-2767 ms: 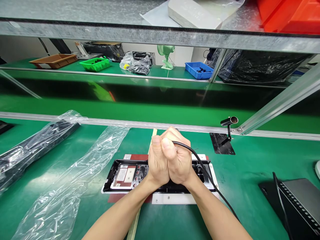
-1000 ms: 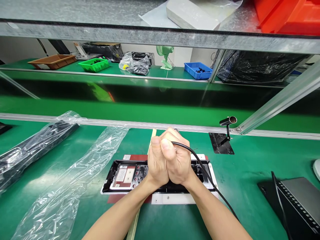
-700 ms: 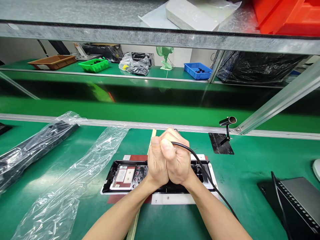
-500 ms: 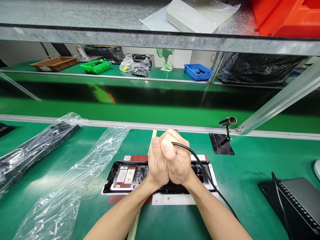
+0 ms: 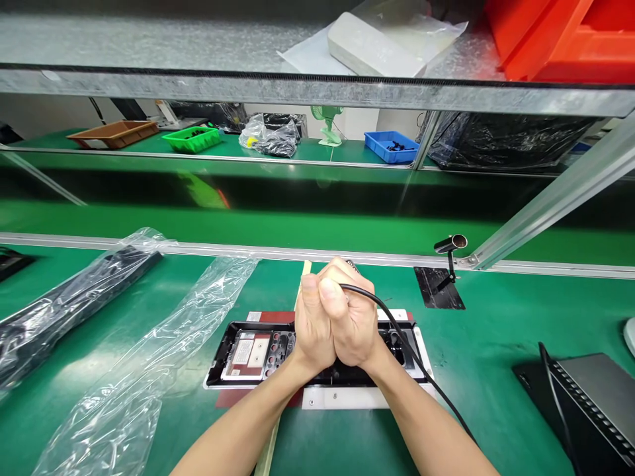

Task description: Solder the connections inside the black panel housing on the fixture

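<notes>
My left hand (image 5: pixel 313 320) is a closed fist, pressed side by side against my right hand (image 5: pixel 353 317), over the middle of a long black plastic housing (image 5: pixel 233 382). A black cable (image 5: pixel 404 337) enters my right fist beside the thumb and runs down to the right across the bench. The cable's end is hidden between the hands. What my left fingers close on cannot be seen. The housing lies in a fixture with a white plate (image 5: pixel 342 397) and reddish-brown pads (image 5: pixel 231 398). My hands hide its centre.
Clear plastic film (image 5: pixel 163 350) and a wrapped dark bar (image 5: pixel 84 291) lie left. A yellowish strip (image 5: pixel 268 449) runs beneath the housing. At right are a small black stand holding a tube (image 5: pixel 450 248) and a dark slotted panel (image 5: pixel 590 390). A metal shelf (image 5: pixel 198 87) crosses above.
My view has shifted slightly, so the shelf and bench sit a little lower in the picture. Both fists keep the same grip and place over the housing.
</notes>
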`<state>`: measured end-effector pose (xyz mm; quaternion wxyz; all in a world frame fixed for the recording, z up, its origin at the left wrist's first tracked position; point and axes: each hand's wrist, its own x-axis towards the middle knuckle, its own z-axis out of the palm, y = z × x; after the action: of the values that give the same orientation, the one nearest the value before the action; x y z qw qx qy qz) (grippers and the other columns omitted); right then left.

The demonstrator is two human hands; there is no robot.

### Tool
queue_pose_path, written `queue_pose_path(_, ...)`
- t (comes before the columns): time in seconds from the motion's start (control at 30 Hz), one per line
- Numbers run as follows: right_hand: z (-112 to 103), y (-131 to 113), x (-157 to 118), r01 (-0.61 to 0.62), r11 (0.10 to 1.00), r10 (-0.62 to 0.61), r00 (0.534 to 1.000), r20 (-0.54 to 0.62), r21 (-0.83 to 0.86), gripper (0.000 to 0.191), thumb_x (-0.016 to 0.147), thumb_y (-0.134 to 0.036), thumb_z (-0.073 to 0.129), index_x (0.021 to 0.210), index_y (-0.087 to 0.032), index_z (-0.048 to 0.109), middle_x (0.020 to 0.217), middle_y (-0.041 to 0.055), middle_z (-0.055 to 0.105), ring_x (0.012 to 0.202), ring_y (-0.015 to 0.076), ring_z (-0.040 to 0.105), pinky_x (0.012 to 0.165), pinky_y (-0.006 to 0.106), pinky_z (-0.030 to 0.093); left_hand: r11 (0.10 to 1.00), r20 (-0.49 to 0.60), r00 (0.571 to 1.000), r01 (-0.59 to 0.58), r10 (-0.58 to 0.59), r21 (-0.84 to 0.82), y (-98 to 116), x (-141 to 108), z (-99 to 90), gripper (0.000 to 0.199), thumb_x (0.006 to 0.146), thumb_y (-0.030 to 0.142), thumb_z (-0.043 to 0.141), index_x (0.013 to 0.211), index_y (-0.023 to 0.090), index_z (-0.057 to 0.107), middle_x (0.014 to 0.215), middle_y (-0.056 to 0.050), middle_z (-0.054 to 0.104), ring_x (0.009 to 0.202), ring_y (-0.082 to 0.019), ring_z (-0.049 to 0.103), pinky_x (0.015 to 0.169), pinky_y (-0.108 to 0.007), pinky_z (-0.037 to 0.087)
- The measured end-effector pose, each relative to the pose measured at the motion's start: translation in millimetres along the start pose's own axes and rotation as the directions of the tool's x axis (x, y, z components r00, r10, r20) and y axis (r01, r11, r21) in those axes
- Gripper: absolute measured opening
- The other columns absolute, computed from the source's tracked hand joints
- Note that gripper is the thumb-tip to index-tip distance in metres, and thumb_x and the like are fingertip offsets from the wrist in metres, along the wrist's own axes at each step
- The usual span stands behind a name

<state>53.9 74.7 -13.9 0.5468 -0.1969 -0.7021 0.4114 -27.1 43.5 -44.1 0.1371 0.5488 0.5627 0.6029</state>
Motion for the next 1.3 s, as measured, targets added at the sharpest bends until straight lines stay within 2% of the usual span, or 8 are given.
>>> queue_pose_path(0.27,-0.9,-5.5,1.1,0.004,1.000,-0.004,1.000,0.017,0.030,0.031,0.099,-0.025,0.049,0.069,-0.016,0.044,0.074,0.0015,0.047,0.074,0.0118,0.046,0.068,0.029,0.039,0.991,0.114,0.993,0.045,-0.030,-0.129,29.7,10.6,-3.5,0.057,0.106,0.050,0.011,0.071,0.020,0.045,0.070,-0.006,0.049,0.070,-0.017,0.053,0.073,-0.031,0.052)
queue_pose_path(0.37,-0.7,-9.5,1.5,-0.001,0.999,0.000,1.000,0.022,0.043,0.028,0.099,-0.024,0.049,0.073,-0.016,0.053,0.077,0.0020,0.053,0.076,0.0120,0.048,0.072,0.029,0.041,0.989,0.133,0.991,0.044,-0.025,-0.143,35.6,12.5,-8.4,0.056,0.107,0.049,0.014,0.070,0.020,0.046,0.070,-0.005,0.048,0.071,-0.016,0.053,0.076,-0.031,0.052)
queue_pose_path(0.47,0.2,-13.9,2.3,0.000,0.999,-0.002,1.000,0.029,0.053,0.028,0.102,-0.026,0.046,0.087,-0.016,0.068,0.093,0.0055,0.062,0.088,0.0137,0.057,0.080,0.031,0.047,0.987,0.111,0.993,0.064,-0.048,-0.147,34.3,10.5,-14.4,0.056,0.107,0.049,0.016,0.080,0.018,0.054,0.082,-0.007,0.059,0.084,-0.017,0.061,0.082,-0.032,0.052)
queue_pose_path(0.6,0.4,-20.7,3.3,0.013,1.000,-0.013,0.999,0.045,-0.001,0.033,0.103,-0.029,0.044,0.107,-0.021,0.075,0.119,0.0079,0.063,0.117,0.0186,0.056,0.102,0.037,0.046,0.981,0.252,0.965,0.118,-0.078,-0.151,30.4,10.1,-26.1,0.062,0.106,0.052,0.011,0.094,0.016,0.060,0.093,-0.009,0.066,0.093,-0.019,0.064,0.087,-0.033,0.052)
queue_pose_path(0.7,0.4,-24.9,1.7,-0.006,0.999,0.007,1.000,0.025,-0.048,0.035,0.103,-0.032,0.043,0.109,-0.023,0.076,0.129,0.0086,0.059,0.127,0.0215,0.052,0.107,0.040,0.044,0.997,0.318,0.947,0.064,-0.045,-0.049,25.7,9.2,-41.0,0.066,0.104,0.057,0.010,0.097,0.016,0.061,0.093,-0.009,0.064,0.091,-0.020,0.059,0.089,-0.035,0.049)
queue_pose_path(0.87,8.5,-22.0,-6.6,-0.073,0.990,0.071,0.997,0.021,0.123,0.036,0.104,-0.030,0.041,0.087,-0.017,0.070,0.093,0.0077,0.065,0.089,0.0155,0.063,0.081,0.033,0.051,0.989,0.288,0.949,0.146,-0.128,-0.040,10.7,-5.4,-76.5,0.057,0.107,0.051,0.013,0.086,0.017,0.054,0.083,-0.004,0.054,0.076,-0.015,0.048,0.075,-0.031,0.039)
queue_pose_path(1.03,26.5,-11.5,-14.3,-0.170,0.921,0.198,0.979,-0.043,0.351,0.037,0.105,-0.034,0.039,0.075,-0.016,0.050,0.060,-0.0010,0.046,0.050,0.0089,0.045,0.047,0.023,0.036,0.966,0.448,0.858,0.189,-0.251,0.178,-14.7,-22.7,-105.4,0.044,0.107,0.044,0.028,0.079,0.017,0.049,0.074,0.000,0.050,0.069,-0.014,0.046,0.071,-0.030,0.034)
queue_pose_path(1.3,46.9,-11.0,-11.1,-0.163,0.874,0.257,0.955,-0.151,0.457,0.038,0.103,-0.038,0.042,0.071,-0.018,0.045,0.050,-0.0037,0.036,0.040,0.0084,0.033,0.035,0.019,0.032,0.916,0.557,0.768,0.096,-0.318,0.390,-43.4,-34.8,-124.6,0.038,0.106,0.039,0.030,0.080,0.018,0.047,0.079,-0.001,0.056,0.069,-0.014,0.048,0.067,-0.031,0.030)
